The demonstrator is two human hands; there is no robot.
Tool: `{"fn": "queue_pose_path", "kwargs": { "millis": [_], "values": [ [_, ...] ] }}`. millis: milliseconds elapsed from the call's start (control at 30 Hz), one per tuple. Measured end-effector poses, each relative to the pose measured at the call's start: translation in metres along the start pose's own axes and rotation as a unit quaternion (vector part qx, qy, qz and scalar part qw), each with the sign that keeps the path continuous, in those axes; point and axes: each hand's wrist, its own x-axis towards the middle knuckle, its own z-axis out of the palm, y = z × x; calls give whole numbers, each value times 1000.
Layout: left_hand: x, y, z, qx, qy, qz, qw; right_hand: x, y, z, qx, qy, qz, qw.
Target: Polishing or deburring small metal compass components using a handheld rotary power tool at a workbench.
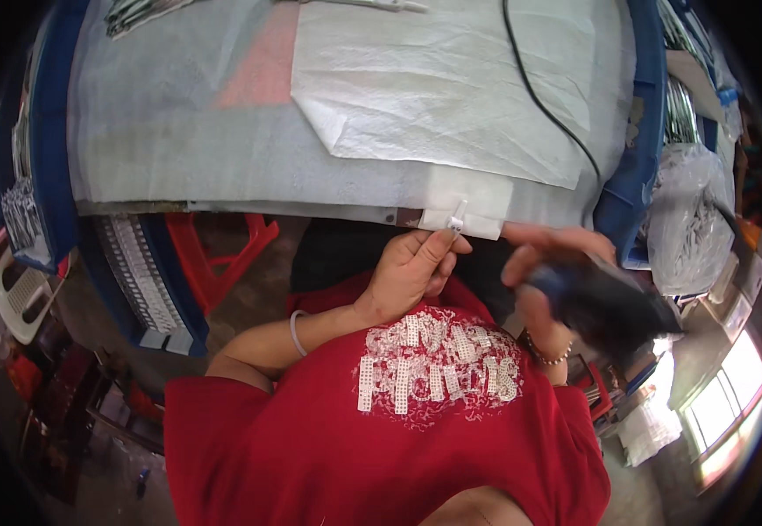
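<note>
At the near edge of the table, my left hand (411, 270) is closed, thumb and fingers pinching a small, slim whitish piece (456, 223). That piece rests against a white block or pad (484, 203) fixed at the table's edge. To the right of it, my right hand (534, 276) is wrapped round a dark, bulky hand-held tool (613, 302). Motion blurs the tool, and its exact kind cannot be made out. The right fingers reach close to the white block.
A white sheet (442, 88) covers much of the table, with a black cable (538, 96) across it. Metal strips (144, 13) lie at the far left. Blue crates (652, 114) with thin metal parts flank the table. A plastic bag (692, 228) hangs right; a red stool (214, 254) stands below.
</note>
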Motion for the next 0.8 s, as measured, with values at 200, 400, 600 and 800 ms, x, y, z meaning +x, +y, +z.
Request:
{"fn": "queue_pose_path", "kwargs": {
  "millis": [200,400,600,800],
  "values": [
    [0,6,1,56,-17,-4,998,6,-13,-11,88,-136,-305,939],
    [-1,13,6,49,-3,-19,999,15,-8,16,107,-145,-375,909],
    [-2,14,5,52,5,-28,998,19,-6,25,89,-159,-366,913],
    [0,14,3,58,5,-40,998,23,-1,31,100,-160,-377,907]
  ]
}}
